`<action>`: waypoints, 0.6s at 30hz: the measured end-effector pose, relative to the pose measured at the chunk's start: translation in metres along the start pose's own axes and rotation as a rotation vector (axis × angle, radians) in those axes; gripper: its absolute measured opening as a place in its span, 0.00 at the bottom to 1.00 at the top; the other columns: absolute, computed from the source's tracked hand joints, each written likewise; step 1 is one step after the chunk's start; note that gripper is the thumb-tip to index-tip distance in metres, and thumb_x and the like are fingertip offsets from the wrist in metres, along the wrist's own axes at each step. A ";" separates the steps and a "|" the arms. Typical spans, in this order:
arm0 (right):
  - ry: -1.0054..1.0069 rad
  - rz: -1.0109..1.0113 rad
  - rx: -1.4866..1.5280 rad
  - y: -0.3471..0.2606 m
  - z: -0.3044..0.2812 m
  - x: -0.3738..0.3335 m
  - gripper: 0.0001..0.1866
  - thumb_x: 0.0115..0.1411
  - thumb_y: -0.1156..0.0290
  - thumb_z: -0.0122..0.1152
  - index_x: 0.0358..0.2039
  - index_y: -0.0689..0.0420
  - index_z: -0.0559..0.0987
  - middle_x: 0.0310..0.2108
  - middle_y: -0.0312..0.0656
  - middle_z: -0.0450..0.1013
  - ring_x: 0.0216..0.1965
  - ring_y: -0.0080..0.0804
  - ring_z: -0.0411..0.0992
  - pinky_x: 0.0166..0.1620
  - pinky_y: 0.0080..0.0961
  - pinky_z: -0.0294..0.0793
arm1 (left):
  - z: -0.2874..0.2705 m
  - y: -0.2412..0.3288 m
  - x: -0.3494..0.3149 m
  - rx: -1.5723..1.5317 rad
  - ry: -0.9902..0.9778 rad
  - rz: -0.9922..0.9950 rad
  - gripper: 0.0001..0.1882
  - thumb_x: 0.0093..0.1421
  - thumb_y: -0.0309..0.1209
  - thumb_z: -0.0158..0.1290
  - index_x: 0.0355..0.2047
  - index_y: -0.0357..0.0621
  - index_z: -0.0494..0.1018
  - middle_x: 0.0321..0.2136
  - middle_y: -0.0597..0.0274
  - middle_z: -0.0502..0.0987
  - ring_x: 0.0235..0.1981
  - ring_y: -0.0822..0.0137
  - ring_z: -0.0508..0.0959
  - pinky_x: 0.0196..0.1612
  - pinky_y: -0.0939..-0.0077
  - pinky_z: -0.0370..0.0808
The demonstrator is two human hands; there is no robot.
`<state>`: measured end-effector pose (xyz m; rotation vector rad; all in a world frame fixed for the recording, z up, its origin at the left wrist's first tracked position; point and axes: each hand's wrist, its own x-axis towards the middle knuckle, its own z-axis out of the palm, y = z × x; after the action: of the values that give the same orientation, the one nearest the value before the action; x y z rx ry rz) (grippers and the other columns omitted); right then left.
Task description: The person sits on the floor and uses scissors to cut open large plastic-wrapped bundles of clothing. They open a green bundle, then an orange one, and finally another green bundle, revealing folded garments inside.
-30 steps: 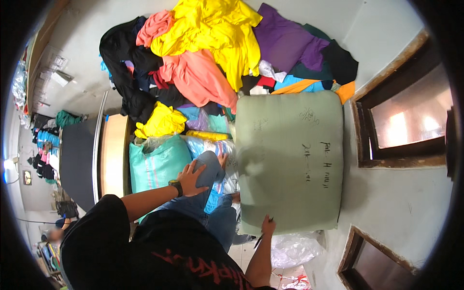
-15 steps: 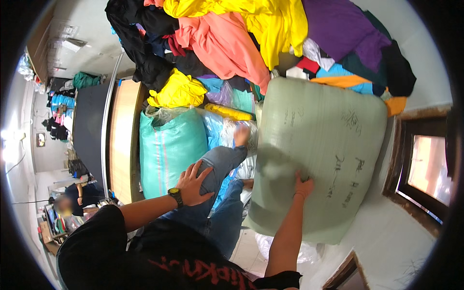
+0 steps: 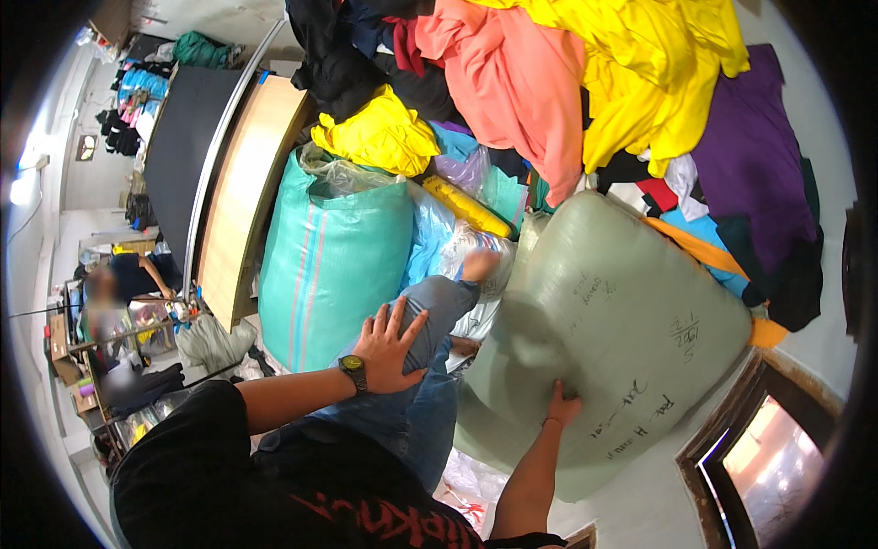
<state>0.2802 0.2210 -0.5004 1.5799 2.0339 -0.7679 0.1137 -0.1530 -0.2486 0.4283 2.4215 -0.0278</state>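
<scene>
The right hand (image 3: 562,403) pressed flat, fingers spread, against the big pale green sack (image 3: 613,339), which leaned on the clothes pile (image 3: 585,82). The left hand (image 3: 389,343) rested open on the raised knee (image 3: 430,311). Probably bracing to shove; next called for a firmer push.

I count two hands: left hand (image 3: 389,346), right hand (image 3: 562,404). One wristwatch (image 3: 352,366). Two big stuffed sacks: pale green sack (image 3: 613,329) right of centre, teal striped sack (image 3: 331,256) left of centre. One clothes heap (image 3: 567,82), top of frame. One wooden board (image 3: 245,192), upper left.
</scene>
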 end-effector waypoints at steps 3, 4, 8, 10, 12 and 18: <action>0.052 -0.127 0.005 0.012 0.007 0.003 0.41 0.52 0.52 0.77 0.54 0.76 0.74 0.52 0.59 0.76 0.53 0.53 0.76 0.54 0.41 0.76 | -0.011 -0.001 0.016 0.005 -0.020 -0.015 0.56 0.54 0.59 0.58 0.75 0.53 0.44 0.71 0.29 0.46 0.67 0.28 0.57 0.65 0.35 0.59; 0.089 -0.158 0.007 0.016 0.011 0.005 0.41 0.52 0.51 0.77 0.51 0.76 0.74 0.45 0.58 0.77 0.47 0.51 0.76 0.51 0.41 0.76 | -0.014 -0.003 0.023 -0.021 -0.040 -0.019 0.56 0.54 0.59 0.58 0.75 0.54 0.45 0.71 0.30 0.46 0.67 0.28 0.57 0.65 0.35 0.60; 0.191 -0.201 -0.037 0.026 0.018 0.008 0.42 0.51 0.48 0.77 0.47 0.79 0.76 0.33 0.57 0.79 0.36 0.49 0.77 0.47 0.41 0.76 | -0.030 -0.022 0.055 -0.097 -0.103 -0.014 0.55 0.54 0.59 0.58 0.75 0.56 0.46 0.71 0.34 0.49 0.67 0.32 0.59 0.64 0.38 0.61; 0.111 -0.169 -0.055 0.022 0.010 0.009 0.42 0.52 0.49 0.76 0.50 0.76 0.75 0.40 0.58 0.78 0.44 0.52 0.76 0.50 0.43 0.75 | -0.035 -0.035 0.075 -0.154 -0.171 -0.018 0.54 0.54 0.60 0.58 0.75 0.57 0.47 0.70 0.36 0.50 0.67 0.34 0.60 0.64 0.39 0.62; -0.051 -0.064 -0.057 0.008 -0.005 0.007 0.41 0.53 0.50 0.74 0.56 0.70 0.74 0.53 0.59 0.76 0.55 0.56 0.74 0.56 0.46 0.74 | -0.038 -0.047 0.090 -0.188 -0.247 -0.036 0.53 0.55 0.60 0.58 0.74 0.59 0.47 0.70 0.38 0.52 0.66 0.36 0.62 0.64 0.40 0.63; -0.108 -0.106 -0.116 -0.114 -0.057 0.020 0.28 0.64 0.53 0.63 0.46 0.70 0.78 0.43 0.60 0.79 0.50 0.55 0.77 0.51 0.45 0.76 | -0.035 -0.075 0.099 -0.299 -0.481 -0.094 0.51 0.55 0.64 0.57 0.74 0.66 0.50 0.70 0.42 0.56 0.66 0.38 0.64 0.65 0.41 0.63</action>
<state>0.1643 0.2520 -0.4536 1.3473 2.0581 -0.7430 -0.0031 -0.1896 -0.2899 0.1468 1.9280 0.1699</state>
